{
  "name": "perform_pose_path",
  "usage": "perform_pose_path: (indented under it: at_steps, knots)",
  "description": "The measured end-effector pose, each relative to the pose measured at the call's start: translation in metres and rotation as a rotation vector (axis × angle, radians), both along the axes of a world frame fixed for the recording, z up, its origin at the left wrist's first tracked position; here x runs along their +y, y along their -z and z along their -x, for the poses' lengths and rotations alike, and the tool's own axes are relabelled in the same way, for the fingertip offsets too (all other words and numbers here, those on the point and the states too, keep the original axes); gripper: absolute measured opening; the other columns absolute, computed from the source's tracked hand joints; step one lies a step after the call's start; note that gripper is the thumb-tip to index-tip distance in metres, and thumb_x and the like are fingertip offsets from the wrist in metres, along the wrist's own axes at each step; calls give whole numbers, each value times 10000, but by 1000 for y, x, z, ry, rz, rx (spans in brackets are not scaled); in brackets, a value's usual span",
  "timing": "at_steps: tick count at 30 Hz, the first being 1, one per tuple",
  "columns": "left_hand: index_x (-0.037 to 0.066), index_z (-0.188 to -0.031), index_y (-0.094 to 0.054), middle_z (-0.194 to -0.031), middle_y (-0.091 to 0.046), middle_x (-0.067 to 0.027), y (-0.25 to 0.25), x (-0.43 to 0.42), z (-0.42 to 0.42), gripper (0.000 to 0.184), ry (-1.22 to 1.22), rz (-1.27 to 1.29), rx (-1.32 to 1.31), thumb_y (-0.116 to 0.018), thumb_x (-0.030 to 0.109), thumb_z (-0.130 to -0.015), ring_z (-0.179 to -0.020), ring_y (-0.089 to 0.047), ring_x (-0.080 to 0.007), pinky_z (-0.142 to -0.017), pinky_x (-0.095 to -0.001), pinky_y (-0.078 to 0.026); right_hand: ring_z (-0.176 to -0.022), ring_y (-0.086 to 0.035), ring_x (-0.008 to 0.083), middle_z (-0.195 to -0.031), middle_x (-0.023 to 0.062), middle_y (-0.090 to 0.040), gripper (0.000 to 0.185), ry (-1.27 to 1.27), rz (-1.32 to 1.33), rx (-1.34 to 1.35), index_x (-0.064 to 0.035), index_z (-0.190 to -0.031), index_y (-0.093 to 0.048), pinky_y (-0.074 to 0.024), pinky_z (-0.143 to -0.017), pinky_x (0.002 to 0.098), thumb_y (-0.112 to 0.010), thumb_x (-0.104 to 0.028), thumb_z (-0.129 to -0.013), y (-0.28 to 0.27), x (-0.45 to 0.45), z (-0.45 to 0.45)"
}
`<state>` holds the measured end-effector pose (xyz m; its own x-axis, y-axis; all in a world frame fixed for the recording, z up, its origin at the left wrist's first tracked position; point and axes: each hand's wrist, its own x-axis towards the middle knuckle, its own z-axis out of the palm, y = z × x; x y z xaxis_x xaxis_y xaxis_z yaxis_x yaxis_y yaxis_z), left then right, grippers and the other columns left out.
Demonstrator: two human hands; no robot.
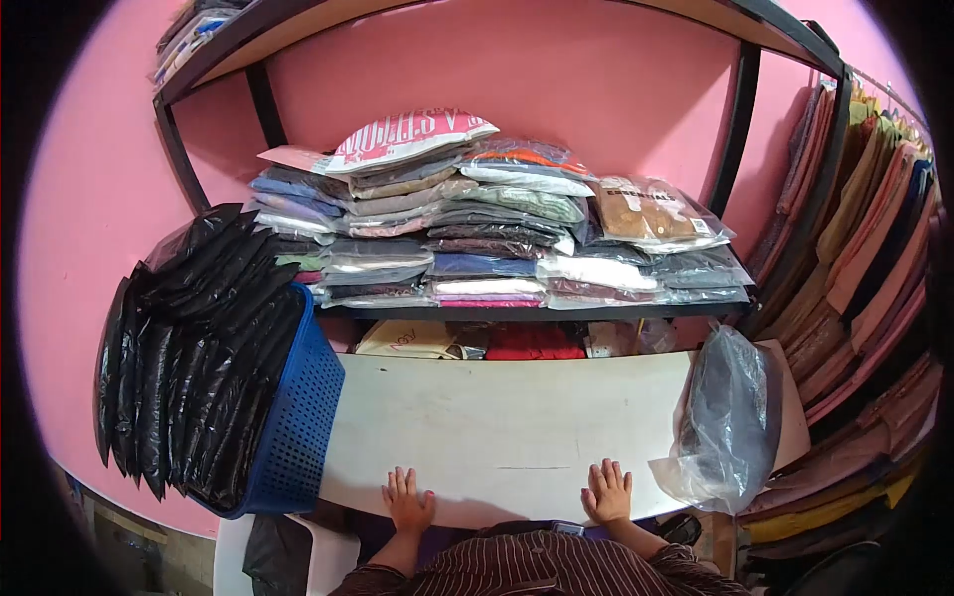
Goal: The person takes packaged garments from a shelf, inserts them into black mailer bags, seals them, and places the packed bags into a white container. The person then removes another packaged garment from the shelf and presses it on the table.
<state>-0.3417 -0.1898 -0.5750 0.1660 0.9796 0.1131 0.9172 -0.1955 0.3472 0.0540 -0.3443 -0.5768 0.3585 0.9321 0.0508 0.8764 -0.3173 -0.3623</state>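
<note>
My left hand [407, 501] lies flat on the front edge of the white table [497, 417], fingers spread and holding nothing. To the right, my right hand [607, 492] rests on the same edge, palm down with its fingers apart. A blue plastic basket [298, 417] full of black plastic packages [189, 368] stands at the table's left end. At the right end lies a clear plastic bag [730, 417] with something grey inside.
Behind the table, a black-framed shelf [596, 312] holds stacks of folded clothes in clear bags [437, 233]. Many garments [855, 258] hang from a rail on the right. A white chair [333, 556] stands at the lower left.
</note>
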Motion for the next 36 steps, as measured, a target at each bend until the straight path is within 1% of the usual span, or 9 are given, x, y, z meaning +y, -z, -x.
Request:
perform_pose_path:
  at_steps: [10,13,16,19,23,28,30,33,36]
  knots:
    - [63,-1422,-384,-1498,-289,-229,0,-2,4,713,21,-37,1,-510,460,-844,-1411,-198,-391,-1122,-571,-106,-1397,-246,386,-1497,190,-314,630,11,8,20,-122,-1398,-434,-129,-1111,606,-509,-433,-856,-4,0,3]
    - [79,-1413,-405,-1504,-289,-210,1,0,3,714,-9,-41,-13,-543,443,-814,-1411,-207,-379,-1133,-556,-106,-1369,-304,388,-1456,184,-380,619,4,-65,-18,-150,-1377,-461,-161,-1095,621,-528,-451,-841,1,0,2]
    - [70,-1364,-448,-1450,-356,-210,5,7,2,673,-13,-102,24,-579,406,-795,-1374,-260,-391,-1122,-560,-140,-1380,-261,406,-1475,205,-336,621,7,10,20,-98,-1377,-445,-148,-1092,627,-522,-402,-842,-7,1,5]
    - [56,-1229,-515,-1254,-482,-171,6,25,7,543,31,-208,-91,-630,323,-771,-1217,-398,-381,-1026,-540,-287,-1343,-304,403,-1406,225,-390,592,4,-20,-83,-61,-1307,-468,-184,-1061,634,-569,-350,-800,-7,3,9]
    - [53,-1229,-515,-1221,-504,-174,0,92,4,529,-85,-45,-227,-639,291,-773,-1186,-428,-366,-1011,-498,-318,-1322,-338,367,-1306,169,-440,485,74,-24,6,-88,-1178,-493,-199,-1054,623,-623,-267,-747,16,42,-2]
    - [23,-1247,-499,-1300,-478,-204,-102,225,-25,513,47,-381,-452,-653,188,-786,-1223,-426,-391,-1020,-470,-346,-1305,-355,345,-1374,175,-410,540,-110,-17,-39,-105,-1279,-479,-268,-1003,590,-603,-283,-784,17,148,23]
    - [3,-1290,-471,-1381,-419,-214,-155,278,-45,562,128,-470,-504,-649,198,-794,-1290,-381,-393,-1060,-470,-318,-1403,-211,382,-1492,208,-279,606,-57,69,-20,-138,-1387,-414,-160,-1030,688,-533,-442,-878,26,190,46]
    - [-7,-1404,-353,-1484,-291,-227,-209,350,-72,684,237,-610,-350,-629,224,-821,-1379,-272,-391,-1121,-473,-232,-1422,-166,418,-1506,282,-223,674,117,-6,9,-154,-1411,-405,-7,-1063,705,-501,-512,-848,17,215,82]
    - [-3,-1469,-242,-1533,-218,-205,-236,389,-90,780,253,-616,-197,-601,290,-842,-1423,-195,-362,-1152,-493,-139,-1419,-169,422,-1494,289,-245,665,127,22,31,-142,-1403,-415,-8,-1067,698,-494,-505,-851,-4,215,88]
